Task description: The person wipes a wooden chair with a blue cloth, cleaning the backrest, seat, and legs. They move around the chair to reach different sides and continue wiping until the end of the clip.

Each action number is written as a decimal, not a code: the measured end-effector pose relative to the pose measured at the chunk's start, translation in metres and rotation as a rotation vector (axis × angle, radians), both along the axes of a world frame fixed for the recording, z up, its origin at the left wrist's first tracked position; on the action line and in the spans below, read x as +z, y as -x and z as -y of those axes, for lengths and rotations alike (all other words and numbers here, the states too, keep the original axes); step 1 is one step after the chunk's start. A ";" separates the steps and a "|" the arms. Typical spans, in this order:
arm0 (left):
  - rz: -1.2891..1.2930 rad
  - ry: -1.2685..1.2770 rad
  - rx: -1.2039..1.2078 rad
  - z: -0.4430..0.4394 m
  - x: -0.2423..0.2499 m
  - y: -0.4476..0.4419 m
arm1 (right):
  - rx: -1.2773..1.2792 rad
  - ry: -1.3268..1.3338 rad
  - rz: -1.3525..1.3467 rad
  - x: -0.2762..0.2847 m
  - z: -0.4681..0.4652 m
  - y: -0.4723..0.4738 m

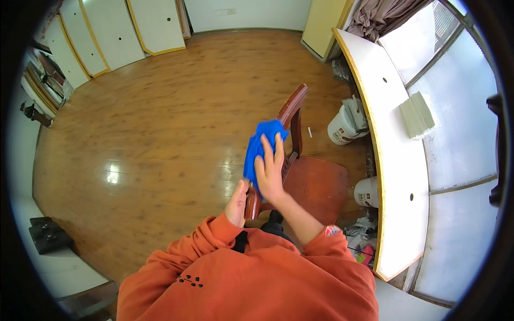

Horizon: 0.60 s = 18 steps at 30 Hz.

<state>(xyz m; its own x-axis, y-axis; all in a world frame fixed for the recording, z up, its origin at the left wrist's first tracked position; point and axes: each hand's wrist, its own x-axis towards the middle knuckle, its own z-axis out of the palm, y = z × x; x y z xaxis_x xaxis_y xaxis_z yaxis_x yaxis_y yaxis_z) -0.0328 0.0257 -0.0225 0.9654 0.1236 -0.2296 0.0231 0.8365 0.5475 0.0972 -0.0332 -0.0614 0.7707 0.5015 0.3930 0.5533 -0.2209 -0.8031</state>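
A dark red wooden chair (315,180) stands right in front of me, its seat to the right of its backrest. Over the top rail (293,102) lies a bunched blue cloth (263,136). My right hand (270,172) presses on this cloth from above, fingers spread along it. Against the left side of the rail's near end, my left hand (236,204) rests with its palm side to the wood. Its fingers are largely hidden, so I cannot tell how firmly it grips. The cloth covers the middle of the rail.
A long white worktop (395,168) with a wooden edge runs along the right, bearing a stack of pale sheets (417,115). By it stand a white bucket (342,127) and another white bucket (366,192). A small white stick (310,132) lies on the wood-look floor (160,120).
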 end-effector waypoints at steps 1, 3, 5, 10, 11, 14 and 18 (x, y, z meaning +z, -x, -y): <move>-0.051 -0.006 0.050 -0.002 -0.004 0.000 | 0.048 -0.001 -0.039 0.005 0.010 0.019; -0.214 0.017 0.155 -0.004 -0.009 -0.001 | 0.111 0.047 -0.024 0.016 0.027 0.048; -0.152 0.050 0.174 -0.005 -0.009 -0.001 | 0.143 0.160 0.022 0.028 0.037 0.057; -0.109 0.058 0.110 -0.003 0.002 -0.004 | 0.080 0.210 0.217 0.031 0.009 0.003; -0.099 0.062 0.087 -0.003 0.004 -0.005 | 0.044 0.206 0.249 0.027 -0.001 -0.017; -0.089 -0.038 0.028 0.003 0.002 -0.012 | -0.093 0.179 0.322 0.016 -0.028 -0.080; -0.087 -0.138 0.080 0.011 -0.011 -0.008 | -0.228 0.220 0.386 0.007 -0.048 -0.156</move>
